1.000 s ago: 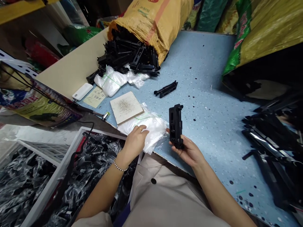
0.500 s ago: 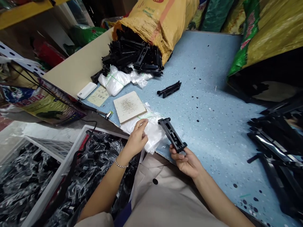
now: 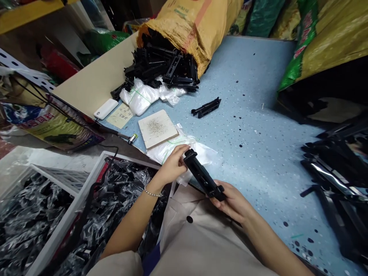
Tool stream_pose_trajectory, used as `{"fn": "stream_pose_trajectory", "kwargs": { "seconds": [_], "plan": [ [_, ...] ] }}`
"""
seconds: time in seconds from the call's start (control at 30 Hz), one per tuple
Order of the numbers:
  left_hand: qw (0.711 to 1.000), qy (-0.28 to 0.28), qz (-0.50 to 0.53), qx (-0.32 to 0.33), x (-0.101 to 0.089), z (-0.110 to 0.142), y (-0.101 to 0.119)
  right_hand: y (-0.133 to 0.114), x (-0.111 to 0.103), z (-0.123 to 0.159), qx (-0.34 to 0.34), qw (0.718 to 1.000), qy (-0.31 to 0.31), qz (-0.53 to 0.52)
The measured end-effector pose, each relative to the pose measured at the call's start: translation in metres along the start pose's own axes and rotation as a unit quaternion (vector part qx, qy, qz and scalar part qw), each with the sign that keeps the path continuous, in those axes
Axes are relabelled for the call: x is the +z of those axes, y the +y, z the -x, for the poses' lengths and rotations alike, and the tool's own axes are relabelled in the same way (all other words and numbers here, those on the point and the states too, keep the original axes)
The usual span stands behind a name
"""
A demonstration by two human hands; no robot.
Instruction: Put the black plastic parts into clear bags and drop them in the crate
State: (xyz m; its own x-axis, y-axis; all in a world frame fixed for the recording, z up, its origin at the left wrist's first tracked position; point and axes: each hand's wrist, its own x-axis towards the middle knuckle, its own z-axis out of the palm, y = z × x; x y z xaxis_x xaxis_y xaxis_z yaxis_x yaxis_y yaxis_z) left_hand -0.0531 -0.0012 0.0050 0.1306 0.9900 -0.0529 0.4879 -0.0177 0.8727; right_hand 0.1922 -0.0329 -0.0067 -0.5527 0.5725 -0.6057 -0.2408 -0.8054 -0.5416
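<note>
My right hand (image 3: 234, 201) grips the near end of a long black plastic part (image 3: 202, 178), which lies tilted with its far end toward the left. My left hand (image 3: 172, 166) pinches a clear plastic bag (image 3: 198, 153) from a small stack at the table's front edge, its fingers closed right beside the part's far end. A bead bracelet is on the left wrist.
A yellow sack (image 3: 198, 27) at the back spills several black parts (image 3: 161, 67). One loose black part (image 3: 206, 107), a square board (image 3: 157, 128), bundled bags (image 3: 142, 97), a white power bank (image 3: 105, 109) and a note lie on the blue table (image 3: 258, 126). White crates (image 3: 66, 218) hold bagged parts on the left; black parts (image 3: 336, 172) pile on the right.
My right hand swung the black part from upright down and leftward until its far end reached my left hand. My left hand lifted the edge of a clear bag.
</note>
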Motion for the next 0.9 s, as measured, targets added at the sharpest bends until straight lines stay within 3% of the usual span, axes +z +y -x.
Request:
{"fn": "stream_pose_trajectory", "kwargs": {
  "seconds": [0.1,0.2,0.33,0.43,0.5,0.6,0.7,0.8,0.9],
  "plan": [
    [0.999,0.008,-0.036,-0.005,-0.005,-0.001,0.001,0.005,-0.002,-0.003,-0.002,0.999,0.040,0.022],
    [0.984,0.013,-0.173,0.039,0.000,0.006,0.007,0.006,-0.002,-0.006,0.003,0.997,0.041,0.073],
    [0.938,-0.019,-0.301,0.169,0.031,0.025,0.022,0.003,0.000,-0.020,-0.002,0.999,0.041,0.006],
    [0.922,-0.064,-0.284,0.256,0.057,0.039,0.031,0.005,0.002,-0.036,-0.040,0.995,0.052,-0.080],
    [0.926,-0.079,-0.257,0.264,0.064,0.043,0.033,0.008,0.006,-0.042,-0.073,0.991,0.069,-0.084],
    [0.935,-0.082,-0.250,0.238,0.059,0.044,0.036,0.010,0.014,-0.038,-0.143,0.985,0.090,0.019],
    [0.936,-0.024,-0.270,0.223,0.043,0.046,0.041,0.002,0.019,-0.027,-0.200,0.960,0.033,0.194],
    [0.927,0.059,-0.294,0.226,0.026,0.062,0.047,-0.005,0.024,-0.022,-0.182,0.941,-0.031,0.284],
    [0.911,0.081,-0.355,0.192,0.011,0.088,0.048,-0.004,0.034,-0.028,-0.145,0.932,-0.091,0.321]
  ]
}}
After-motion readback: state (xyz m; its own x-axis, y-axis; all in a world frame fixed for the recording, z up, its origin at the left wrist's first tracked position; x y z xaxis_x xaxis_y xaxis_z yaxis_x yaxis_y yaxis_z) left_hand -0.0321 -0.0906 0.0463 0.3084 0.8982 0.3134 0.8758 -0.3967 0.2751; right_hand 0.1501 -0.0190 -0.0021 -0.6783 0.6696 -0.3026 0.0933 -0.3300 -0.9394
